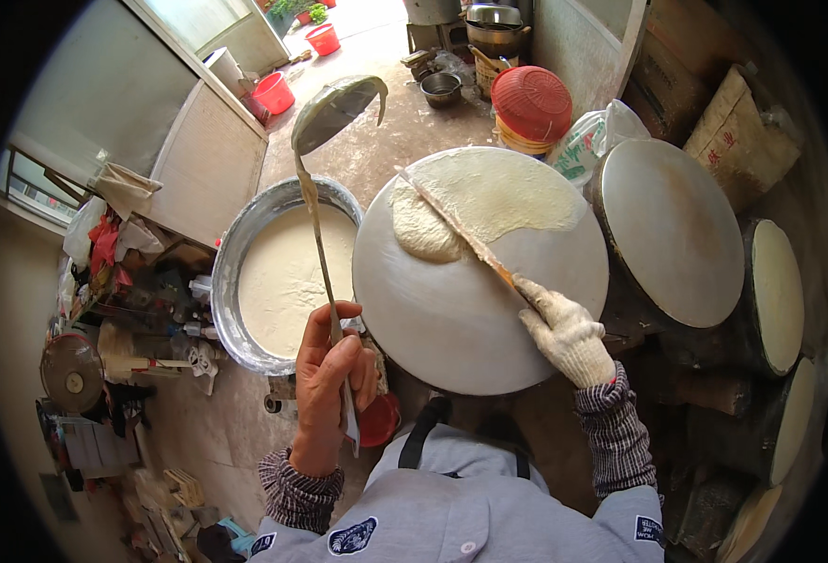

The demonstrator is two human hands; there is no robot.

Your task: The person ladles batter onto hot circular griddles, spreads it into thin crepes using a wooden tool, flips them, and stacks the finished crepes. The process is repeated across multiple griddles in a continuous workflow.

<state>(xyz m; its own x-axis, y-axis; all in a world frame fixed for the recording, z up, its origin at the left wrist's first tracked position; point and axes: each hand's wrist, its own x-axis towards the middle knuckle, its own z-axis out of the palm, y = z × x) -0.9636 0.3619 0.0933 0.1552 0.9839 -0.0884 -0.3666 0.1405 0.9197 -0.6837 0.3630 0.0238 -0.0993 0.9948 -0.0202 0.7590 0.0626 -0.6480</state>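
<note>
My bare left hand [333,366] grips the handle of a metal ladle [340,112], its batter-coated bowl raised beyond a large metal basin [227,295]. Pale batter [294,281] fills much of that basin. In a white knit glove, my right hand [565,327] holds a long, thin wooden spreader [459,229]. The spreader lies across a round griddle plate [456,324], against a thick mound of batter [421,229]. From the mound, a thinner batter layer [505,186] curves over the plate's far side to the right. The plate's near half is bare metal.
A second round griddle [674,232] stands to the right, and several more beyond it carry pale rounds [777,295]. Behind the main plate are a red plastic basket [532,104] and a plastic bag [597,141]. A red bowl [378,420] sits low near my left hand.
</note>
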